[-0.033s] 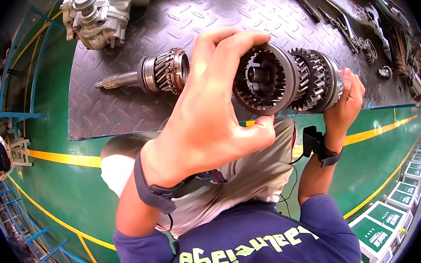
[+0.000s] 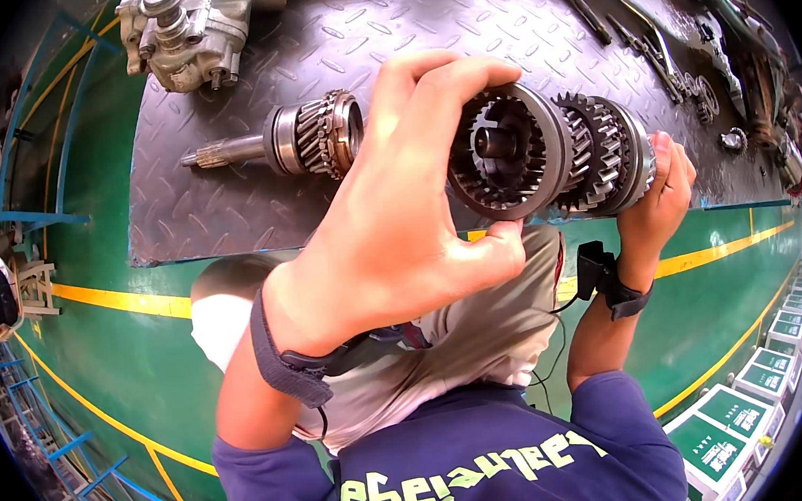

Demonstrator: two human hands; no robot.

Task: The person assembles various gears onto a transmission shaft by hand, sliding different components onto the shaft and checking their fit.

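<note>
My left hand [image 2: 376, 234] has its thumb and fingers closed round the rim of a toothed synchronizer sleeve [image 2: 555, 149]. This ring sits at the left end of a gear shaft [image 2: 612, 151] with several helical gears, and the shaft's tip shows inside the ring. At the other end, my right hand [image 2: 665, 187] grips the gear shaft, its fingers partly hidden behind the gears. The assembly is above the table's near edge. Left of my left hand, a splined input shaft [image 2: 293, 141] with a gear and a brass-coloured ring lies on the table.
The table [image 2: 218, 204] has a dark tread-plate top. A metal housing [image 2: 186, 32] stands at its far left corner. Rods and shift parts [image 2: 659, 51] lie along the right side. White-and-green boxes [image 2: 730, 418] line the floor at lower right; blue railings [image 2: 68, 451] are at lower left.
My left hand and the synchronizer sleeve have shifted very slightly to the right. The grip of both hands looks the same.
</note>
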